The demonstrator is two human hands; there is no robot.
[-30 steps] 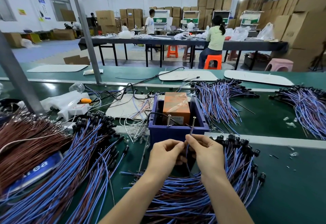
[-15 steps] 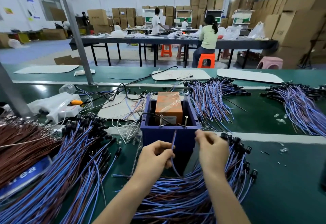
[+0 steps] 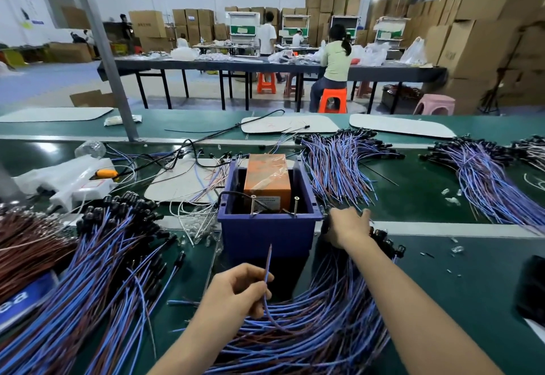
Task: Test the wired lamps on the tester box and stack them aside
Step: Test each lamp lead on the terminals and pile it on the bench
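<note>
The blue tester box (image 3: 267, 234) stands mid-bench with an orange block (image 3: 267, 178) inside and two upright screw contacts (image 3: 274, 205) at its front rim. My left hand (image 3: 237, 290) pinches the bare ends of one blue and brown wired lamp lead (image 3: 267, 265), held upright in front of the box. My right hand (image 3: 346, 225) reaches right of the box and rests on the black lamp heads of the near pile of wired lamps (image 3: 324, 324). What its fingers hold is hidden.
A big heap of wired lamps (image 3: 97, 271) lies at the left beside brown wires (image 3: 26, 242). More bundles (image 3: 342, 162) lie behind the box and at the far right (image 3: 486, 180). A white device (image 3: 73, 180) sits back left. A metal post (image 3: 103, 50) rises at the left.
My hands have parted: the right one left the box's front and moved right onto the lamp heads, while the left one dropped lower with the wire ends, away from the screw contacts.
</note>
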